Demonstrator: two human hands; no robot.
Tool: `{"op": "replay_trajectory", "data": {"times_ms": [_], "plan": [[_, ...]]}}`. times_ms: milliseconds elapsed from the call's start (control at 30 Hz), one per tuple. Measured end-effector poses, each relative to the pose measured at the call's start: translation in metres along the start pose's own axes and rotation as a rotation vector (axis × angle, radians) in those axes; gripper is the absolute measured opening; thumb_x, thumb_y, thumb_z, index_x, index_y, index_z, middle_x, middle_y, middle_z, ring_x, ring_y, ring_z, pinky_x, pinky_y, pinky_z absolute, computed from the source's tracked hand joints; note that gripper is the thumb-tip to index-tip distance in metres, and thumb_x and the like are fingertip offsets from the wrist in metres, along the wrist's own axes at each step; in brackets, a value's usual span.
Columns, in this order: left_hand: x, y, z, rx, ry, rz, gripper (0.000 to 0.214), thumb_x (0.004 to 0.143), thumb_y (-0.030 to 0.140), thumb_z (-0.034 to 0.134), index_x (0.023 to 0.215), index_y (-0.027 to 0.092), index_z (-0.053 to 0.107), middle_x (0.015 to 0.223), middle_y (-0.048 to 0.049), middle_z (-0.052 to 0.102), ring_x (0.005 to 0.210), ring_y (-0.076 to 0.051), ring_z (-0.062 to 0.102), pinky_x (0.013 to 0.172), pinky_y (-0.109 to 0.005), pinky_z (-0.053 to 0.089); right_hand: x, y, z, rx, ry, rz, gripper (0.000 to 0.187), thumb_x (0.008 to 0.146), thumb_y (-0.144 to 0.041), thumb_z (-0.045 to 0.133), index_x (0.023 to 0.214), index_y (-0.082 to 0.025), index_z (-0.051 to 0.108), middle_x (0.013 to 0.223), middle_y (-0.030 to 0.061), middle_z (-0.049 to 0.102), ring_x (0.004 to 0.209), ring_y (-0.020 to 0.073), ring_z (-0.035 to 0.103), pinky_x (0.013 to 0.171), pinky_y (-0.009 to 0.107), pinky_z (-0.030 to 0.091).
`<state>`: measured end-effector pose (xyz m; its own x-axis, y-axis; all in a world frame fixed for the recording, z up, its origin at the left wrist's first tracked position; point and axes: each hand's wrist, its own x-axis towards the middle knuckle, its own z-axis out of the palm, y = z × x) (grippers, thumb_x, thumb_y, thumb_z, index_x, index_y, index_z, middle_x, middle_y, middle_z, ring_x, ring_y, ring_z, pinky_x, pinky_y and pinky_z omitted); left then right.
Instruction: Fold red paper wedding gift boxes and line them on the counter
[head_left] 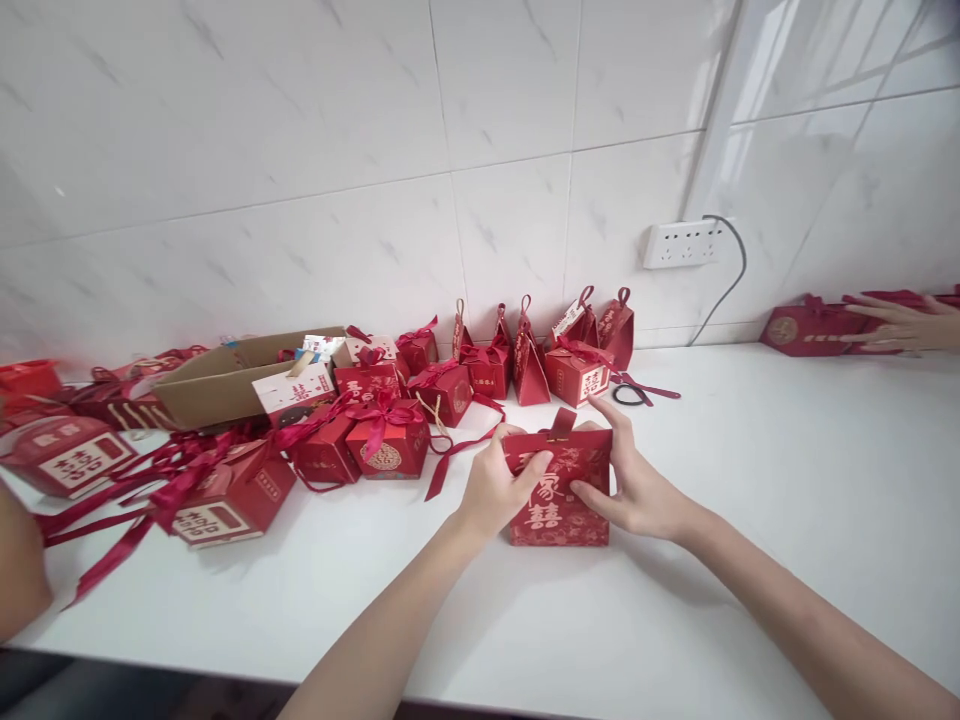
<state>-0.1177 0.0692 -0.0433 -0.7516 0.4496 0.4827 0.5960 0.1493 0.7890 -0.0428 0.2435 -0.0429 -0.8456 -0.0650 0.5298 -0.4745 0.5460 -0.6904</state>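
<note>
A red gift box [564,530] with pale gold characters stands upright on the white table, a dark red ribbon loop at its top. My left hand [499,480] grips its left side, thumb across the front. On the right side my right hand [626,480] holds the same box, thumb on the front and forefinger raised beside the top edge. The box's back and the fingers behind it are hidden. Just beyond the hands sits a red box with a white label [581,375], and a black ring-shaped band [631,395] lies close to it.
Several ribboned red boxes [390,440] crowd the left and back of the white table [750,500], around an open cardboard carton [217,385]. A power strip [681,245] with a cable is on the tiled wall. At far right, another person's hand [907,322] touches red boxes.
</note>
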Motion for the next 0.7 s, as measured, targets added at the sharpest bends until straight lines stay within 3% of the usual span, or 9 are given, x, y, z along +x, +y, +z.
{"op": "replay_trajectory", "data": {"times_ms": [67,133,267,367,433,533,600,700], "plan": [[0.002,-0.007,-0.002,0.076,0.016,0.001,0.031,0.082,0.043,0.054,0.100,0.019,0.047,0.074,-0.0026,0.065,0.073,-0.021,0.064,0.070,-0.031,0.048,0.001,0.012,-0.003,0.046,-0.154,0.112,0.066,0.081,-0.028,0.058,0.137,-0.018,0.024,0.106,0.0112,0.064,0.087,0.0242,0.066,0.076,0.040,0.056],[0.005,-0.015,-0.006,0.097,-0.013,-0.001,0.034,0.082,0.042,0.054,0.105,0.018,0.048,0.083,-0.0055,0.067,0.079,-0.023,0.065,0.072,-0.033,0.048,0.004,0.024,-0.003,0.118,-0.210,0.228,0.053,0.082,-0.036,0.058,0.128,-0.018,0.037,0.108,0.0113,0.065,0.094,0.0265,0.066,0.080,0.043,0.056],[0.007,-0.025,-0.011,0.023,-0.134,0.010,0.037,0.079,0.050,0.057,0.098,0.018,0.058,0.085,-0.0064,0.069,0.071,-0.022,0.065,0.064,-0.032,0.048,0.010,0.036,0.000,0.311,-0.020,0.389,0.045,0.080,-0.046,0.061,0.115,-0.021,0.047,0.115,0.0113,0.062,0.105,0.0281,0.061,0.093,0.048,0.049],[0.003,-0.023,-0.009,-0.120,-0.197,0.072,0.055,0.087,0.062,0.032,0.097,0.015,0.058,0.072,-0.0057,0.066,0.060,-0.019,0.062,0.060,-0.032,0.049,0.013,0.026,0.004,0.716,0.045,0.553,0.031,0.085,-0.048,0.047,0.097,-0.020,0.053,0.090,0.0087,0.065,0.083,0.0241,0.065,0.082,0.046,0.053],[-0.002,-0.020,-0.005,-0.188,-0.175,0.206,0.062,0.087,0.066,0.027,0.110,0.015,0.054,0.086,-0.0098,0.066,0.075,-0.022,0.064,0.071,-0.036,0.051,0.013,0.014,0.007,0.968,-0.010,0.644,0.031,0.088,-0.044,0.037,0.095,-0.020,0.055,0.075,0.0046,0.060,0.066,0.0191,0.062,0.072,0.045,0.055],[-0.006,-0.016,0.001,-0.084,-0.143,0.482,0.069,0.081,0.066,0.046,0.132,0.019,0.040,0.125,-0.0166,0.051,0.115,-0.029,0.051,0.093,-0.044,0.046,0.011,-0.006,0.013,1.103,-0.079,0.585,0.030,0.088,-0.039,0.034,0.092,-0.021,0.057,0.069,0.0006,0.054,0.057,0.0140,0.055,0.068,0.043,0.055],[-0.008,-0.015,0.004,0.043,-0.151,0.597,0.073,0.080,0.063,0.052,0.139,0.025,0.033,0.135,-0.0162,0.040,0.124,-0.031,0.043,0.098,-0.046,0.043,0.009,-0.015,0.015,1.037,-0.078,0.455,0.030,0.087,-0.044,0.035,0.082,-0.022,0.055,0.069,0.0010,0.054,0.057,0.0143,0.055,0.065,0.043,0.055],[-0.007,-0.014,0.007,0.146,-0.142,0.699,0.067,0.085,0.056,0.051,0.142,0.028,0.030,0.136,-0.0151,0.039,0.127,-0.030,0.041,0.101,-0.047,0.042,0.006,-0.018,0.014,0.871,-0.078,0.344,0.035,0.085,-0.053,0.037,0.076,-0.022,0.051,0.067,0.0015,0.056,0.059,0.0170,0.058,0.058,0.041,0.054]]}}
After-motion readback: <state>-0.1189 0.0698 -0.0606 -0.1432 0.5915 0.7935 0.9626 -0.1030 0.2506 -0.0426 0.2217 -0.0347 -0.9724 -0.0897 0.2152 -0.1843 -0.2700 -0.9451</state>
